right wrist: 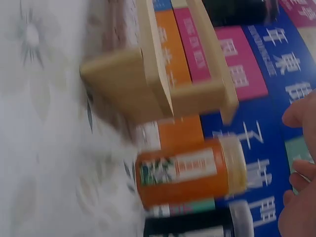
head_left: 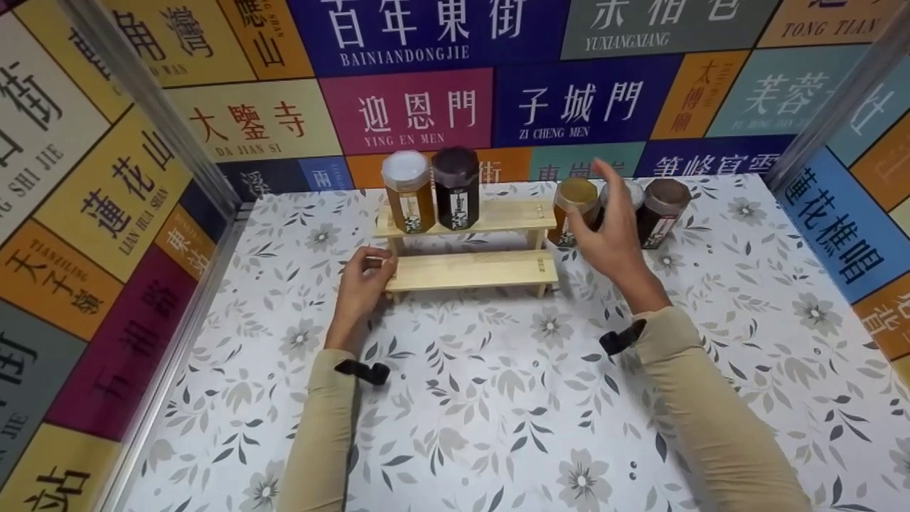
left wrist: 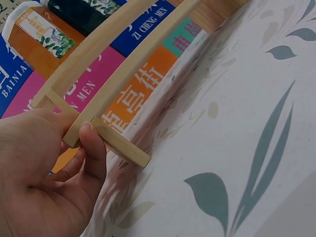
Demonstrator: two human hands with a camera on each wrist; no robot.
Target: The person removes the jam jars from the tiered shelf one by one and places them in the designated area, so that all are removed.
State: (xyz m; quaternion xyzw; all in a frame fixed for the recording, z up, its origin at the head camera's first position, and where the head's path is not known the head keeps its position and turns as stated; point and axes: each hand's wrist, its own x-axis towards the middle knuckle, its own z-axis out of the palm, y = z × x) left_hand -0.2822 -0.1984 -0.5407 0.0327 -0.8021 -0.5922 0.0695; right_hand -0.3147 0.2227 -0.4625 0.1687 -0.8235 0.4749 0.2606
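Note:
A two-step wooden rack [head_left: 473,269] stands on the table, and my left hand [head_left: 359,288] pinches the left end of its lower board between thumb and fingers. On the upper board stand a white-lidded amber jar [head_left: 411,206] and a dark-lidded black jar [head_left: 457,203]. My right hand [head_left: 613,245] hovers right of the rack, fingers spread, thumb close to a yellow-lidded amber jar [head_left: 577,192]. In the right wrist view, a gap shows between that hand [right wrist: 302,163] and the amber jar [right wrist: 182,170]. Partly hidden behind the fingers is a pale-lidded dark jar [right wrist: 197,226].
A brown-lidded dark jar [head_left: 662,210] stands at the right end of the jar row. The table [head_left: 462,398] has a white cover printed with grey leaves and flowers. Colourful panels with lettering [head_left: 409,110] wall the back and both sides.

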